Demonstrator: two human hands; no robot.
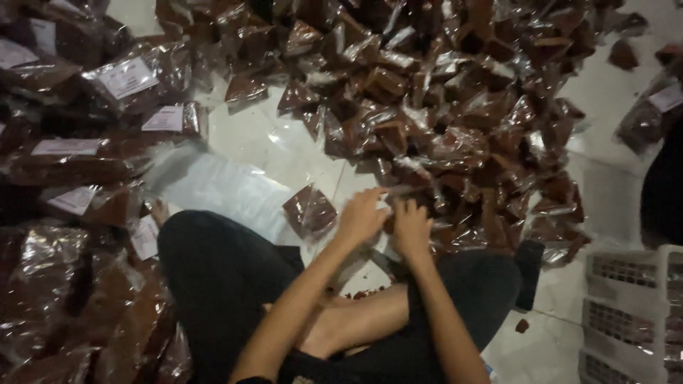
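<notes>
Both grips sit side by side at the near edge of the heap: our left hand (361, 217) curls its fingers down onto a small clear plastic packet of dark brown wedge-shaped pieces (395, 190), and our right hand (412, 227) rests just beside it, fingers bent onto the same spot. The picture is too blurred for us to tell whether either grip is pinching the packet or only pressing on it. That packet lies on the white tiled floor (256, 142), at the front of a large pile of like brown packets (441, 107) spreading away from us. Another single brown packet (310, 211) lies just left of our left hand, near our black-clad knee (213, 263). Bigger labelled bags of brown blocks (128, 82) are stacked at far left, and a white slotted plastic crate (629, 313) stands at lower right.
</notes>
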